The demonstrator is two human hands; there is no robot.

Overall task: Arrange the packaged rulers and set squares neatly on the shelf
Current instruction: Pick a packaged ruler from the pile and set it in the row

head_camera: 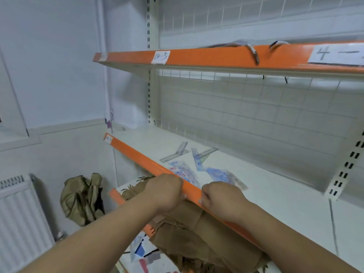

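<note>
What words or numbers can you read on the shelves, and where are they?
"04-5": handwritten on the small white label on the upper shelf's orange edge.
"4 —": on the big white label further right, cut off by the picture's edge.
The small label on the middle shelf's orange edge: too blurred to read.
The ruler packets on the shelf: print too small to read.

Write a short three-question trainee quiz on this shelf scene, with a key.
1. True or false: the rulers lie scattered on the middle shelf.
2. What do both hands, left hand and right hand, rest on?
A. the orange shelf edge
B. the radiator
C. the wire grid
3. Fill in: the upper shelf's small label reads 04-__.

Key: 1 true; 2 A; 3 5.
</note>
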